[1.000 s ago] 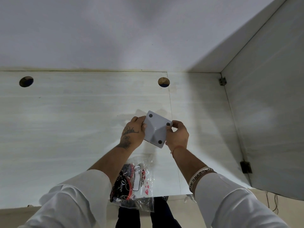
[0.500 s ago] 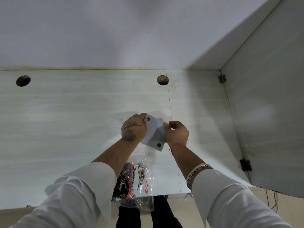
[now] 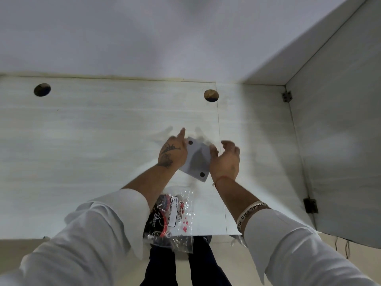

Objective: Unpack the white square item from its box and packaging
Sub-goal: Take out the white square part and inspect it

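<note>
The white square item (image 3: 196,159) has small black dots at its corners and sits tilted between my two hands, low over the pale table (image 3: 82,151). My left hand (image 3: 172,153) covers its left edge and holds it, with the index finger stretched out. My right hand (image 3: 225,159) is at its right edge, fingers spread and blurred, thumb near the item. Whether the item touches the table is unclear.
A clear plastic bag (image 3: 173,217) with red and black packaging lies at the table's near edge, partly over it. Two round cable holes (image 3: 42,89) (image 3: 211,95) sit near the back wall. A side panel (image 3: 340,151) with hinges (image 3: 311,205) closes off the right.
Both hands and the item have moved slightly away from me. My right hand has opened its fingers off the item's corner, and my left index finger now sticks out.
</note>
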The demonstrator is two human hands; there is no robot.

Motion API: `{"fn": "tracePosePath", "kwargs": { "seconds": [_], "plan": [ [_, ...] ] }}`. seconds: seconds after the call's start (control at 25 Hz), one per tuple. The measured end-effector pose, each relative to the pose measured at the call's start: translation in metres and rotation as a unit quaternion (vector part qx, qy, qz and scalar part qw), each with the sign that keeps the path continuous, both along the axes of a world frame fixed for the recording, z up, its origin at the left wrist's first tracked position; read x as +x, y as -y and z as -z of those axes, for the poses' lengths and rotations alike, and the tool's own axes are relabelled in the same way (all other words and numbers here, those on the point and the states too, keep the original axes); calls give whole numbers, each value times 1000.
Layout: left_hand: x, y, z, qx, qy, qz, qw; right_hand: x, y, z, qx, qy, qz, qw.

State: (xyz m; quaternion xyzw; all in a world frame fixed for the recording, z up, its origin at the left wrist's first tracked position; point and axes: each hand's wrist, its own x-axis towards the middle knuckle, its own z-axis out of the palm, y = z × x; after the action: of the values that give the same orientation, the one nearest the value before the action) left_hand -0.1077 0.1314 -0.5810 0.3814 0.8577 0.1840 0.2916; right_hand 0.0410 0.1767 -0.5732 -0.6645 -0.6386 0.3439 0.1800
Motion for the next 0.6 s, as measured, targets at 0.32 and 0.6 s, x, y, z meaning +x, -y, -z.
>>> {"fn": "tracePosePath", "kwargs": {
  "seconds": [0.32,0.6],
  "plan": [
    [-16,77,-42,49,50,-125,990,38,180,26,-8,235,-713,660],
    [-35,124,-64,48,160,-86,982,-14,131,-16,-161,2,-386,908]
  ]
}}
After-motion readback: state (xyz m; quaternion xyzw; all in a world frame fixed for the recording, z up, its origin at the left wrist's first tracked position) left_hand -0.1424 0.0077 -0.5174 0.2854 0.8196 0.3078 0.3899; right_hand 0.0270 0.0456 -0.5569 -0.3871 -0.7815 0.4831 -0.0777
